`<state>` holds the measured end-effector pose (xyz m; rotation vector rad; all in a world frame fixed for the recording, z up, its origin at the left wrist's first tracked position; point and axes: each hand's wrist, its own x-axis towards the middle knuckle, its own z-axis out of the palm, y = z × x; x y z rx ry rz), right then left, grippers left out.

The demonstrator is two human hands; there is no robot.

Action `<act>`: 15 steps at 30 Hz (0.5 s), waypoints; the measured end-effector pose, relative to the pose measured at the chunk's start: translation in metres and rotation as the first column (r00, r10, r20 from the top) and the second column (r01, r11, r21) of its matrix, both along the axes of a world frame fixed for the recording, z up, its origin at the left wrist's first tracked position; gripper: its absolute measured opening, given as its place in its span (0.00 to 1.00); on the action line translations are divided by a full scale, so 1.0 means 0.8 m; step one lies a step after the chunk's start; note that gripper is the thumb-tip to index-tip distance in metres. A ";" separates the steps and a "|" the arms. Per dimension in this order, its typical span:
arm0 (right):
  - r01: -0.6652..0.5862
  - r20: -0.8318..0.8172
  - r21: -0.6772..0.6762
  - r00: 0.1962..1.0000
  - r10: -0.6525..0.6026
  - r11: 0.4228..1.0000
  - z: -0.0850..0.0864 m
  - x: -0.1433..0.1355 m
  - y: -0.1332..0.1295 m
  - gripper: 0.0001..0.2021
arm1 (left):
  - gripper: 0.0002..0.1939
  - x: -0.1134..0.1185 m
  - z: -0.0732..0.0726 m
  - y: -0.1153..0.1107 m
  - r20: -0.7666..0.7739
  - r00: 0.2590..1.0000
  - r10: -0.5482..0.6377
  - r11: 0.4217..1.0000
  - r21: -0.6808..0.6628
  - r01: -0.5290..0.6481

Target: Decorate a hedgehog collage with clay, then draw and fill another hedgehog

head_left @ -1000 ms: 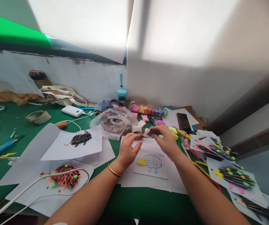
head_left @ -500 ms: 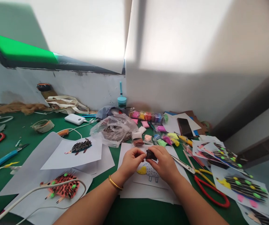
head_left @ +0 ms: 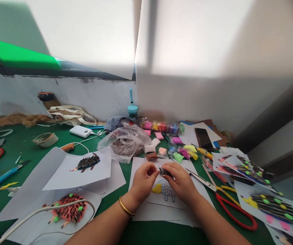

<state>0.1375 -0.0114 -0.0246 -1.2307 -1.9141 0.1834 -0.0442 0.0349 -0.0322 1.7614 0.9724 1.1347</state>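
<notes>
Over a sheet of white paper (head_left: 141, 207), my right hand (head_left: 182, 180) grips a small black lump of modelling clay in a clear wrapper (head_left: 164, 171). My left hand (head_left: 142, 183), with a gold bangle at the wrist, is closed in a pinch at the wrapper's left edge; the fingertips are partly hidden. Beneath both hands lies a pen-drawn hedgehog (head_left: 169, 189) with a yellow head (head_left: 157, 188) and short marks over its body. Beyond the paper are wrapped clay packets, among them brown (head_left: 151, 156), green (head_left: 178, 157) and pink (head_left: 177, 140).
Scissors (head_left: 238, 214) with red and yellow handles lie right of the paper. Finished hedgehog pictures (head_left: 271, 207) overlap at the right; another (head_left: 88, 161) lies left. A plastic bag of striped seeds (head_left: 124, 144) stands behind. A white cable (head_left: 34, 215) crosses the left side.
The black clay has turned in my fingers, and more clear wrapper shows at its left. Both hands stay over the drawing, while the view has shifted slightly.
</notes>
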 end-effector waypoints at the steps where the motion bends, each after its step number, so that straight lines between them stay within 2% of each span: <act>1: -0.003 -0.003 -0.004 1.000 0.003 1.000 0.000 0.000 0.000 0.11 | 0.04 -0.002 -0.001 0.000 -0.010 1.000 -0.010 0.999 0.047 0.010; 4: -0.027 0.000 -0.010 1.000 0.027 1.000 0.001 -0.001 0.001 0.11 | 0.07 -0.005 -0.001 0.004 -0.017 0.999 -0.040 0.993 0.113 0.042; 8: -0.044 -0.021 0.010 0.999 0.044 0.999 -0.001 -0.003 0.001 0.11 | 0.06 -0.003 0.000 0.008 0.001 0.997 -0.077 0.993 0.093 0.077; 12: -0.056 -0.056 -0.018 0.997 0.054 0.998 -0.006 -0.006 0.001 0.10 | 0.04 -0.002 0.000 0.008 0.017 0.999 -0.051 0.991 0.124 0.049; 15: -0.052 -0.069 -0.063 0.996 0.048 0.997 -0.007 -0.010 0.002 0.10 | 0.05 -0.003 0.002 0.006 -0.041 0.999 -0.025 0.979 0.203 0.033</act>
